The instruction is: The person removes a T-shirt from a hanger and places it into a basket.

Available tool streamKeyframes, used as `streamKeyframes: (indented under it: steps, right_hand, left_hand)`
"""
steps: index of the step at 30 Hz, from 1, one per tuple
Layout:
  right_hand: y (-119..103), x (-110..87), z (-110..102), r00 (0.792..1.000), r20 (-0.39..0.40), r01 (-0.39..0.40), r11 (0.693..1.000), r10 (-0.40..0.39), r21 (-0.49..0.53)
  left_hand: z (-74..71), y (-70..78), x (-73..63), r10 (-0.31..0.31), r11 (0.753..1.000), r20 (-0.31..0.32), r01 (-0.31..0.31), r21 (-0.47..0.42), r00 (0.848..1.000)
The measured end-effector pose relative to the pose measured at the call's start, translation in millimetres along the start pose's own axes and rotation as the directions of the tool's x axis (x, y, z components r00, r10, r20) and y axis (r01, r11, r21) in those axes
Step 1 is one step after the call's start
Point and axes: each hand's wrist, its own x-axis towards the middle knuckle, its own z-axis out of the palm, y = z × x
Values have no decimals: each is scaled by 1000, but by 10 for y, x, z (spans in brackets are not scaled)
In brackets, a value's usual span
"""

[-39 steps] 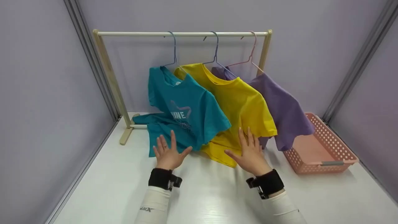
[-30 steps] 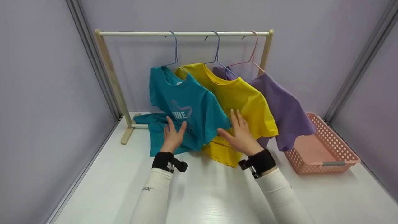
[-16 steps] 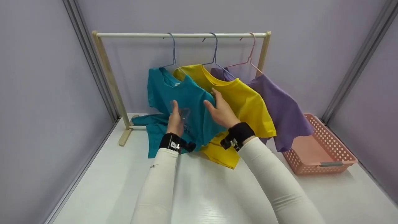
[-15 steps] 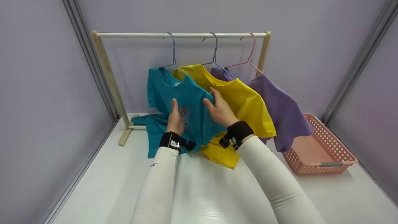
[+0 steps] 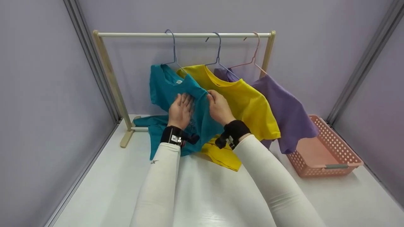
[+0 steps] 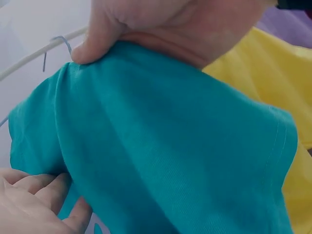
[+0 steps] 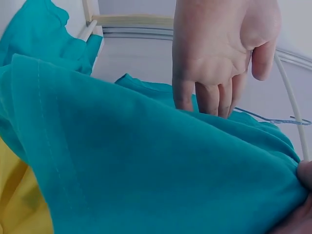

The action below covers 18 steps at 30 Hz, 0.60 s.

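Observation:
A teal T-shirt [image 5: 170,80] hangs on a blue wire hanger [image 5: 174,50] at the left of the rack. My right hand [image 5: 219,107] pinches its shoulder seam between thumb and fingers; the right wrist view shows this thumb [image 7: 304,173] at the cloth's edge. My left hand [image 5: 180,112] lies against the shirt's front, fingers straight and pointing up. In the left wrist view the fingertips of the left hand [image 6: 34,197] reach into a fold of cloth. The hook of the hanger stands a little above the rod. Part of the shirt's print is hidden behind the left hand.
A yellow T-shirt [image 5: 252,104] and a purple T-shirt [image 5: 284,110] hang to the right on their own hangers. The rack has a white rod [image 5: 132,34] and wooden legs. A pink perforated basket [image 5: 328,167] stands on the white table [image 5: 208,195] at the right.
Both hands have moved from above the table up to the teal T-shirt. The right hand has taken hold of its shoulder; the shirt's hanger has risen slightly and shifted left.

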Motion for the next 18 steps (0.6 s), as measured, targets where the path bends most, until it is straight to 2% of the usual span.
streamKeyframes:
  steps: [6,12,14,18]
  right_hand:
    - [-22,-69,-55,998,-66,30,996,-25,83]
    - [-19,-221,-175,988,-141,84,981,-59,176]
    - [-14,-299,-244,983,-168,106,972,-71,211]
    - [-7,-475,-414,973,-209,151,948,-94,281]
  left_hand:
    - [53,47,-89,78,997,59,-78,12,995]
    - [139,53,-241,120,992,140,-124,15,983]
    - [180,43,-306,132,990,180,-137,18,975]
    - [267,2,-467,159,983,272,-176,42,949]
